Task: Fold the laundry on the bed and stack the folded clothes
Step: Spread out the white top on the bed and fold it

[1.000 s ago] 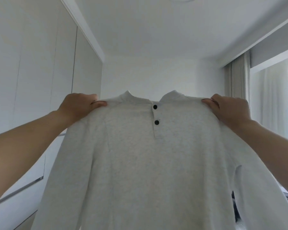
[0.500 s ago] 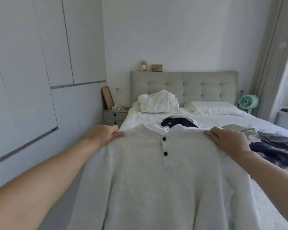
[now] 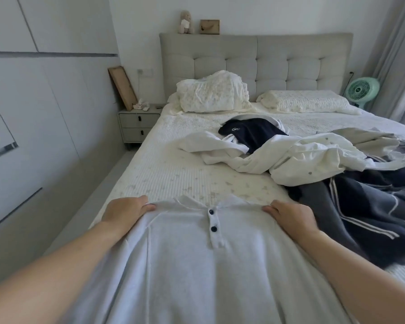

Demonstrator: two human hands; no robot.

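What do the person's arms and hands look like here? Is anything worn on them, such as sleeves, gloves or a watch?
Both forearms are bare up to the frame's edge, with no sleeve in view. The left hand and the right hand wear no gloves, and no watch, bracelet or ring shows on the visible sides.

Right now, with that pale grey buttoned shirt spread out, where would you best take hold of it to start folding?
Probably at the shoulders, beside the collar, coming from above on each side. The pale grey two-button shirt lies front up on the white quilted bed, collar pointing to the headboard. The left hand and right hand already pinch those shoulder seams, which keeps the body taut and square.
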